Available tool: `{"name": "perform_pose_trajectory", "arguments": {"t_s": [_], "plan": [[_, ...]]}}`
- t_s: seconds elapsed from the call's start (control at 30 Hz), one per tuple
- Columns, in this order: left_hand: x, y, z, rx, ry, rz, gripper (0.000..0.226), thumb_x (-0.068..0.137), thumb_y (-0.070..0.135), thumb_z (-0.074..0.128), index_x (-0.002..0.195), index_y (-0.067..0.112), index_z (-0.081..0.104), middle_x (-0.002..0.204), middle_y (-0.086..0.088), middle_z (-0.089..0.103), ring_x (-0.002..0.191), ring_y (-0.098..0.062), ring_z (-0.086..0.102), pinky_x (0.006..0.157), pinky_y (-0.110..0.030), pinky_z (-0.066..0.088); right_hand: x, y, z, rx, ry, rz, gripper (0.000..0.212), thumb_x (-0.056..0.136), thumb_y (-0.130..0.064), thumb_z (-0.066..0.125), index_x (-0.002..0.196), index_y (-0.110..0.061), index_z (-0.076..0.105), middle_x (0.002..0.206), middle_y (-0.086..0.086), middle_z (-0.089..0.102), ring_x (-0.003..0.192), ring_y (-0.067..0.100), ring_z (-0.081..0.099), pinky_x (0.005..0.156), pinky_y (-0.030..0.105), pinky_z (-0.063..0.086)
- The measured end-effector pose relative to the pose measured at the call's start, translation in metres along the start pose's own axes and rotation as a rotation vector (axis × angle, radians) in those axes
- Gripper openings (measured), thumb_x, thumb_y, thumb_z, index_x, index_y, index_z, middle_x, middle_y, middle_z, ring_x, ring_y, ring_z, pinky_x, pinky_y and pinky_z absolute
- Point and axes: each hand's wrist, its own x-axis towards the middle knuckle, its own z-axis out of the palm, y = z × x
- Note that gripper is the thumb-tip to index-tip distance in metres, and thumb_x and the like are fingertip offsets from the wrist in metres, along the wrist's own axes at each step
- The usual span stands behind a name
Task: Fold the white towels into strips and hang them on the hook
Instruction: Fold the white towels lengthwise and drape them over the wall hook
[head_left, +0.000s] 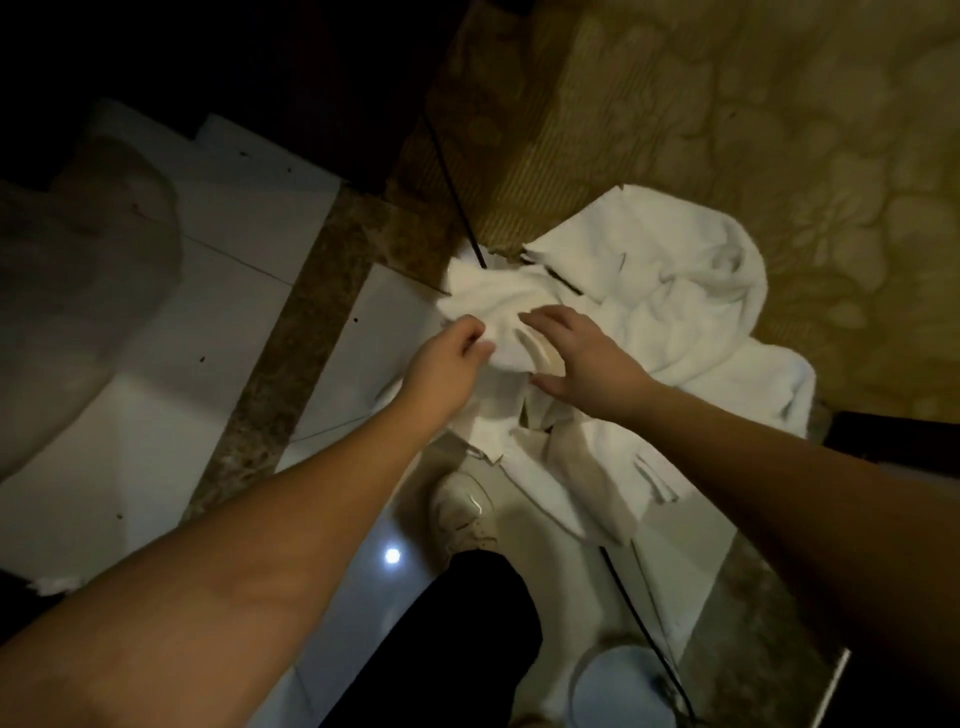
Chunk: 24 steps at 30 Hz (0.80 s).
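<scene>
- Head view, looking down: the left hand (451, 347) has its fingers curled round a bunched edge of the white towels (670, 317), pinching the cloth at its near-left corner.
- Just right of it, the right hand (576, 358) lies with fingers spread and relaxed on the same fold, palm down, grasping nothing that can be made out.
- Between and just under the two hands a pale curved rim (540, 356) shows through the folds; what it belongs to cannot be told.
- Spreading away from the hands to the right and farther off, the towels lie crumpled in a heap, partly on the white tiled floor (156, 415) and partly on the patterned yellow-brown surface (779, 130) beyond.
- Nearer than the hands, loose ends of towel hang toward a white shoe (462, 512) and a dark trouser leg (441, 644).
- A thin dark line (452, 182) runs away from the heap above the hands.
- Left of the hands a speckled brown stone strip (291, 332) crosses the tiles.
- At the bottom right, near the person, a round bluish container (618, 691) is partly seen; its contents cannot be told.
- No writing or label can be read.
</scene>
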Motion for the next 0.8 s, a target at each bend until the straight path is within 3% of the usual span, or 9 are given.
{"name": "perform_pose_trajectory", "arguments": {"t_s": [0.17, 0.27, 0.33, 0.43, 0.5, 0.6, 0.67, 0.73, 0.8], "plan": [[-0.073, 0.076, -0.054, 0.042, -0.148, 0.179, 0.017, 0.103, 0.019, 0.052, 0.108, 0.029, 0.064, 0.090, 0.011, 0.058, 0.081, 0.001, 0.053, 0.060, -0.004, 0.036, -0.033, -0.082, -0.089, -0.252, -0.044, -0.231, 0.080, 0.089, -0.043, 0.070, 0.156, -0.032, 0.028, 0.162, 0.005, 0.025, 0.147, 0.028, 0.024, 0.109, 0.048, 0.030], [-0.128, 0.116, -0.089, -0.008, -0.181, 0.198, 0.026, 0.101, 0.021, 0.056, 0.097, 0.045, 0.064, 0.089, 0.026, 0.059, 0.079, 0.015, 0.055, 0.061, -0.003, 0.038, -0.061, -0.133, -0.136, -0.271, -0.098, -0.255, 0.066, 0.087, -0.048, 0.070, 0.147, -0.033, 0.046, 0.155, -0.003, 0.037, 0.143, 0.022, 0.026, 0.107, 0.043, 0.025], [-0.168, 0.137, -0.111, -0.036, -0.155, 0.231, 0.025, 0.099, 0.019, 0.059, 0.100, 0.043, 0.067, 0.092, 0.032, 0.059, 0.082, 0.021, 0.055, 0.068, 0.001, 0.038, -0.086, -0.164, -0.165, -0.348, -0.109, -0.253, 0.048, 0.089, -0.050, 0.067, 0.131, -0.029, 0.062, 0.146, -0.006, 0.047, 0.138, 0.021, 0.032, 0.102, 0.035, 0.023], [-0.232, 0.165, -0.145, 0.032, -0.102, 0.285, 0.023, 0.098, 0.022, 0.062, 0.116, 0.032, 0.072, 0.099, 0.027, 0.061, 0.090, 0.013, 0.055, 0.074, 0.002, 0.037, -0.133, -0.215, -0.201, -0.448, -0.057, -0.285, 0.029, 0.092, -0.047, 0.063, 0.111, -0.025, 0.068, 0.135, -0.007, 0.054, 0.127, 0.018, 0.038, 0.093, 0.033, 0.026], [-0.282, 0.182, -0.170, 0.138, -0.070, 0.338, 0.023, 0.095, 0.032, 0.065, 0.117, 0.035, 0.070, 0.105, 0.014, 0.062, 0.088, 0.009, 0.054, 0.071, -0.001, 0.036, -0.168, -0.258, -0.225, -0.493, -0.032, -0.315, 0.024, 0.090, -0.039, 0.064, 0.108, -0.023, 0.065, 0.125, -0.008, 0.054, 0.118, 0.014, 0.038, 0.085, 0.032, 0.024], [-0.363, 0.202, -0.208, 0.380, -0.045, 0.355, 0.028, 0.089, 0.048, 0.068, 0.115, 0.039, 0.066, 0.102, 0.004, 0.059, 0.088, -0.002, 0.054, 0.066, -0.015, 0.034, -0.228, -0.332, -0.265, -0.498, 0.030, -0.309, 0.011, 0.087, -0.032, 0.065, 0.093, -0.024, 0.059, 0.097, -0.012, 0.048, 0.095, 0.009, 0.036, 0.080, 0.030, 0.020], [-0.421, 0.209, -0.227, 0.521, 0.037, 0.369, 0.022, 0.092, 0.043, 0.065, 0.097, 0.022, 0.067, 0.090, 0.002, 0.057, 0.085, -0.015, 0.054, 0.064, -0.023, 0.027, -0.276, -0.387, -0.292, -0.362, 0.101, -0.255, 0.022, 0.086, -0.025, 0.066, 0.075, -0.029, 0.048, 0.081, -0.014, 0.045, 0.080, 0.010, 0.039, 0.077, 0.031, 0.026], [-0.484, 0.216, -0.241, 0.566, 0.148, 0.441, 0.027, 0.097, 0.035, 0.059, 0.077, 0.017, 0.056, 0.085, 0.006, 0.049, 0.088, -0.015, 0.046, 0.069, -0.027, 0.024, -0.325, -0.437, -0.311, -0.213, 0.160, -0.236, 0.030, 0.086, -0.018, 0.067, 0.072, -0.031, 0.045, 0.076, -0.009, 0.047, 0.070, 0.009, 0.045, 0.067, 0.028, 0.033], [-0.546, 0.222, -0.257, 0.535, 0.314, 0.516, 0.016, 0.098, 0.025, 0.056, 0.088, 0.016, 0.064, 0.104, 0.006, 0.052, 0.106, -0.015, 0.042, 0.083, -0.029, 0.025, -0.371, -0.488, -0.321, -0.166, 0.205, -0.279, 0.028, 0.087, -0.013, 0.068, 0.076, -0.031, 0.049, 0.078, -0.006, 0.052, 0.070, 0.009, 0.050, 0.062, 0.028, 0.039]]}}
